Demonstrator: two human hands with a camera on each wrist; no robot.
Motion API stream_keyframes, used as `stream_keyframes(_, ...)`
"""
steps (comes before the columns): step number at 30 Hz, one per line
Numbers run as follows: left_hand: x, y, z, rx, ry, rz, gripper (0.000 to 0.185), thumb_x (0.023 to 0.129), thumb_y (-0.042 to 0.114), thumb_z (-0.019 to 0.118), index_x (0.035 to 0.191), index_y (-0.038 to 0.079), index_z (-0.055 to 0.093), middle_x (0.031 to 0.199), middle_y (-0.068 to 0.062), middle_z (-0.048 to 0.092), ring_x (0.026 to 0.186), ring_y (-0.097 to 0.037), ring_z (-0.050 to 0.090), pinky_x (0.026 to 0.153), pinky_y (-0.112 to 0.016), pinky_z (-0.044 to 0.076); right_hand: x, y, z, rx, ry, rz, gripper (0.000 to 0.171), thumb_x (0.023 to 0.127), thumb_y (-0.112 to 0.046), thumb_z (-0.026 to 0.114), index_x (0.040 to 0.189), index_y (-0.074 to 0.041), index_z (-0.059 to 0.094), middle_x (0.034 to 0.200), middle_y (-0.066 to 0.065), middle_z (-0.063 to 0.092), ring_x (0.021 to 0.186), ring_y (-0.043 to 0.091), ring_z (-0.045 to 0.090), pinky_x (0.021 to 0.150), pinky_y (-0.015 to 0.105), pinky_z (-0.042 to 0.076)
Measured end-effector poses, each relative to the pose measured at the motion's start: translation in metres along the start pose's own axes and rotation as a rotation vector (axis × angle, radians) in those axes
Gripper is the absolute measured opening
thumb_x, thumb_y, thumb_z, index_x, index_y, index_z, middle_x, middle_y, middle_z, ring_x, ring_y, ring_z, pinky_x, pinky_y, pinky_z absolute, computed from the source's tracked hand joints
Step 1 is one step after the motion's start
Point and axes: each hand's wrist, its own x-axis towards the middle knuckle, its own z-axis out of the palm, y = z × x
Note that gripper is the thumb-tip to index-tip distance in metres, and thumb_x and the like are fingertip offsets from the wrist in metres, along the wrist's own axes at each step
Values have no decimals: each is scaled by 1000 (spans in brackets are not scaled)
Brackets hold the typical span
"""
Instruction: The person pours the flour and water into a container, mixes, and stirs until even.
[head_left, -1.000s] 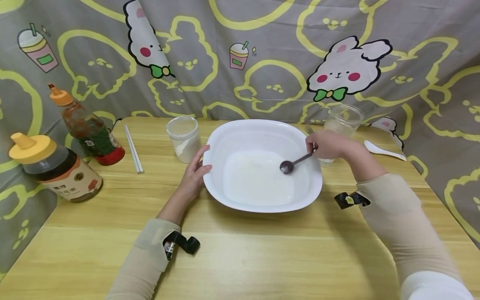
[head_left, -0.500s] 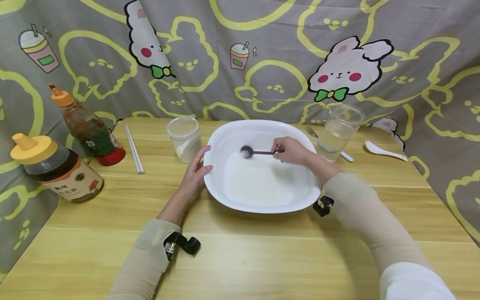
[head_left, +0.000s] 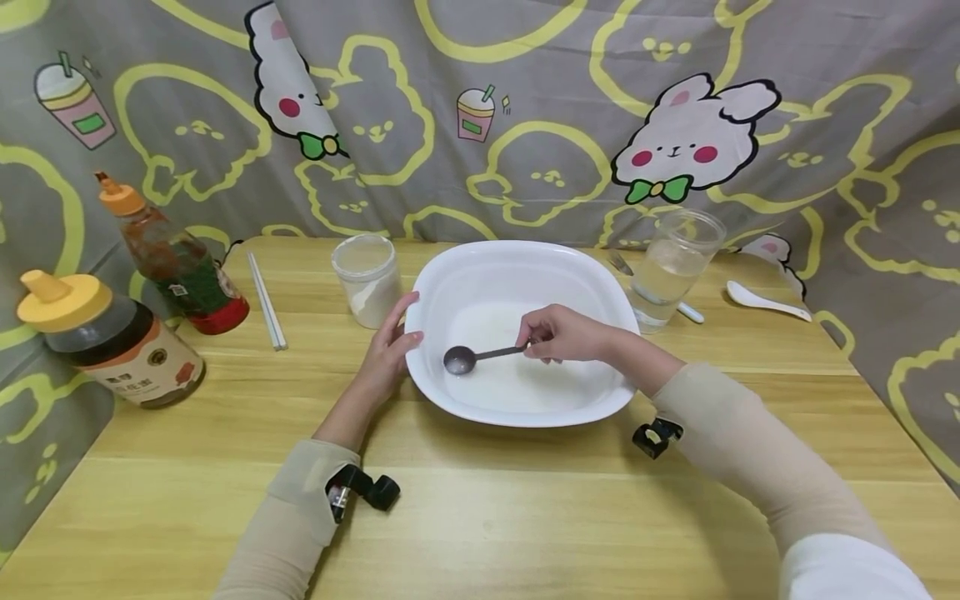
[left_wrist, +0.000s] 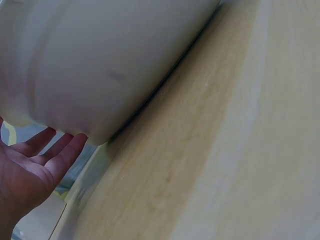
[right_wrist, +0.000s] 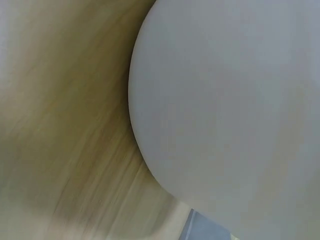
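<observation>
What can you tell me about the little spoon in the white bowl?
The spoon is small, dark and metallic-looking, with a round bowl and a thin straight handle. It lies nearly level, its bowl end low inside the white bowl near the left wall. The right hand pinches the handle's end. Whether it holds anything is unclear.

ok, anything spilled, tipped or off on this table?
Nothing stands out. The white bowl sits flat, left hand at its rim, right hand holding the spoon inside it. Both bottles, the jar and the water cup stand upright; no spills visible.
</observation>
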Motion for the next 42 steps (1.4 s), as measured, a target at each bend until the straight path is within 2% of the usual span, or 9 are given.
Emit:
stream_keyframes(7,0,-1,-1,4,3,6,58,80,7,46,134,17,28,125,-19,36,100,-37,43,63,-32,51,-17,-4,-9,-94,-143,-42,6,78,3,56,83,1,59,55,4,49,47,13,42,44,22,36)
stream_keyframes(12,1,-1,0,17,2,3,57,81,8,46,134,18,28,126,-18,36,100,-34,44,67,-37,50,-37,-13,-33,-242,-187,20,12,74,5,55,76,-6,59,53,1,47,47,10,41,45,21,35)
stream_keyframes(20,2,1,1,21,-2,-8,57,81,8,46,134,18,28,126,-18,35,100,-37,43,65,-35,51,-65,-19,-70,-495,-53,182,17,67,9,52,70,-6,58,59,0,48,53,13,40,47,24,34)
stream_keyframes(25,1,2,0,6,1,-2,57,80,8,47,134,17,29,124,-19,36,99,-37,44,64,-34,51,-57,-10,-75,-594,105,192,13,69,6,54,71,-6,58,63,0,51,58,16,43,50,27,37)
stream_keyframes(28,0,1,0,1,3,-4,58,80,7,47,134,17,29,124,-20,36,99,-36,44,64,-33,51,-42,0,-67,-537,171,226,7,74,1,54,77,-3,59,64,3,54,57,16,46,49,27,38)
stream_keyframes(31,0,0,1,-6,-2,-8,58,80,7,47,134,17,28,124,-21,36,99,-37,43,64,-32,51,-27,10,-56,-394,208,254,7,77,0,54,83,2,57,62,8,54,53,15,47,47,25,39)
stream_keyframes(34,-1,0,1,-6,-4,-14,58,81,7,46,134,17,28,124,-21,35,100,-39,43,64,-32,51,-14,17,-44,-256,212,236,9,79,0,53,86,5,55,58,9,53,50,14,46,45,24,38)
stream_keyframes(38,-1,0,2,1,5,-17,57,81,7,47,134,19,29,125,-19,36,99,-37,44,63,-33,51,-8,19,-33,-146,141,177,8,80,1,53,86,6,55,53,5,49,46,13,41,43,22,33)
stream_keyframes(42,-1,0,1,-1,11,-12,57,81,7,47,134,19,29,125,-18,36,98,-35,45,63,-32,51,-14,13,-32,-142,32,128,5,78,3,53,82,3,56,51,4,47,46,12,38,44,21,31)
